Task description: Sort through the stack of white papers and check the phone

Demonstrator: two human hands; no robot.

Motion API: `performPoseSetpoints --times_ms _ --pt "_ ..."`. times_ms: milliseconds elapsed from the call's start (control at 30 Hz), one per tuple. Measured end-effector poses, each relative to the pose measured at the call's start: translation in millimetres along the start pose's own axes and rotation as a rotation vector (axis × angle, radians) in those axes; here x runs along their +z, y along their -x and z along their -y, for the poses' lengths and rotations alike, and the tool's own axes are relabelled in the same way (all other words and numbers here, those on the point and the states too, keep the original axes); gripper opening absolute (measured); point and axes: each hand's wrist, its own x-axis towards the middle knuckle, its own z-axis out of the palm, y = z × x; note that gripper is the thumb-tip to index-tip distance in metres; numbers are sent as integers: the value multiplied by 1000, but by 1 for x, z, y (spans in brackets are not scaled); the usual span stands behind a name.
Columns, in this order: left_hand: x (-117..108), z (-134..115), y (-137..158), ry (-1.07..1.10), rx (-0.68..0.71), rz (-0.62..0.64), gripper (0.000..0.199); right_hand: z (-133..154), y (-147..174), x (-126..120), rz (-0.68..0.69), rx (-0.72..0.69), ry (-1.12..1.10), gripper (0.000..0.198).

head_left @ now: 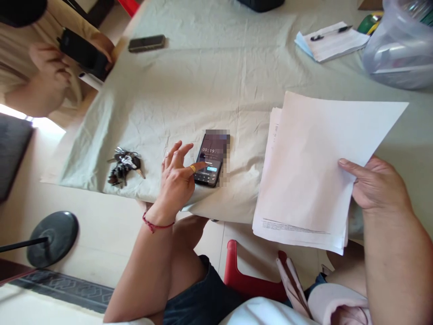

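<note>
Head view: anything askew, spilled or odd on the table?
No spill or damage. The paper stack, held by the right hand, sits skewed and overhangs the table's near edge. The cloth is wrinkled and droops off that edge. The left hand touches the phone.

I cannot read most of the phone (210, 159): a pixelated patch covers its upper right part, and my left hand (176, 178) covers its lower left corner. The printing on the stack of papers (314, 180) is too small to make out, and my right hand (375, 185) hides the stack's right edge. The clear plastic container (401, 49) is cut off by the top and right edges. The person (40, 67) at upper left is cut off by the frame. The dark box (260, 4) at the top edge shows only its lower rim.
</note>
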Motion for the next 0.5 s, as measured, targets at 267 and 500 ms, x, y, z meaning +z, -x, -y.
performPoseSetpoints --times_ms 267,500 --pt "11 -3 -20 79 -119 -112 64 0 2 0 -4 -6 -3 53" --pt "4 -9 -22 261 -377 -294 34 0 1 0 -9 1 -5 55"
